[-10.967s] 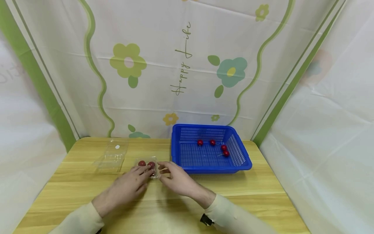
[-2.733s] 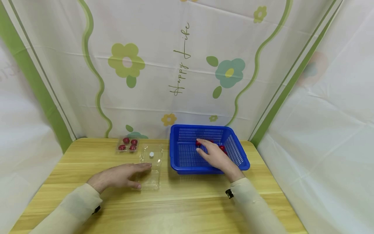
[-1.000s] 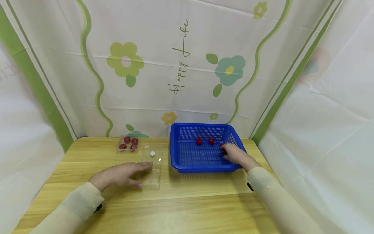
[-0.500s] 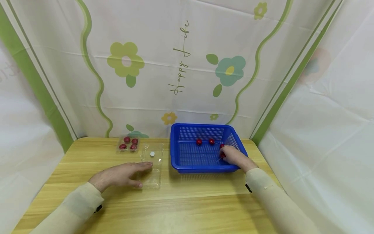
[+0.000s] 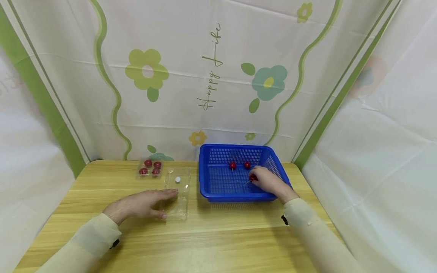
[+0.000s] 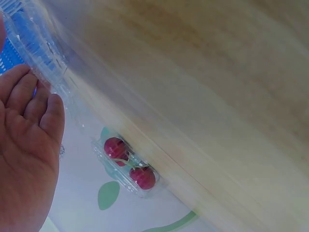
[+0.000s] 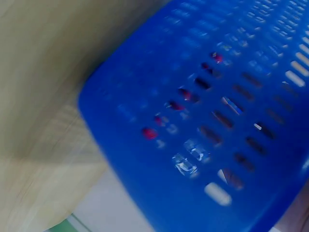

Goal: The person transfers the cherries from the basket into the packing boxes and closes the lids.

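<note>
In the head view my right hand [image 5: 268, 181] is inside the blue basket [image 5: 222, 198], pinching a red cherry [image 5: 253, 177] whose thin stem sticks out leftward. Two more cherries lie on the basket floor farther back, the left one [image 5: 232, 165] and the right one [image 5: 247, 165]. My left hand [image 5: 141, 205] lies with fingers extended at an opened clear plastic box [image 5: 182, 206]; the left wrist view shows the fingertips by its edge. From the right wrist, the basket wall [image 7: 130, 159] hides my fingers, and red shows through its slots.
Behind the left hand stands a closed clear box of several cherries [image 5: 149, 168], also seen in the left wrist view. A printed curtain [image 5: 184, 94] rises along the wooden table's [image 5: 205, 242] back edge.
Since 11 seconds ago, the filled box has moved to the back and the opened box right. Lately my right hand shifts left within the basket, carrying a cherry; the left hand stays still.
</note>
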The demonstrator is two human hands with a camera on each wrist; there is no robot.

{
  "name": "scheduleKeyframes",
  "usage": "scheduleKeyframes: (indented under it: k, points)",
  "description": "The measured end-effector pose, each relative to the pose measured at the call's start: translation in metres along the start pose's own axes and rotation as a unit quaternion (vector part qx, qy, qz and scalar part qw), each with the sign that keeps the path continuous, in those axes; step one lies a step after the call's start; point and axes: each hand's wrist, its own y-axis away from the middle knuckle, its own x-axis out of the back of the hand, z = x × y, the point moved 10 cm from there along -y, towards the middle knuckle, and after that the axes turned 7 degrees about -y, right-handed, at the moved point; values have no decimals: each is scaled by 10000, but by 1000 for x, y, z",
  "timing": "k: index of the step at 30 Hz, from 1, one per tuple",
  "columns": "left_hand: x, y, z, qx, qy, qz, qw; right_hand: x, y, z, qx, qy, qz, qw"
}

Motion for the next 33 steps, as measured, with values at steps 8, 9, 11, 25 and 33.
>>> scheduleKeyframes:
  k: [8,9,11,25,33]
  points:
    - [-1,-1,-1,4,-40,14,10000,22,6,-63,-124,-123,-6,9998]
    - [-1,-1,-1,-5,-49,17,10000,22,5,-66,-97,-124,16,9999]
    - [-2,-1,-1,27,-3,6,10000,22,3,-71,-50,-178,68,9998]
    - [-2,-1,-1,-11,-13,25,10000,28,-10,-128,292,-673,303,9968]
    - [0,0,3,-110,-26,81,9999,28,-16,-159,399,-882,315,9948]
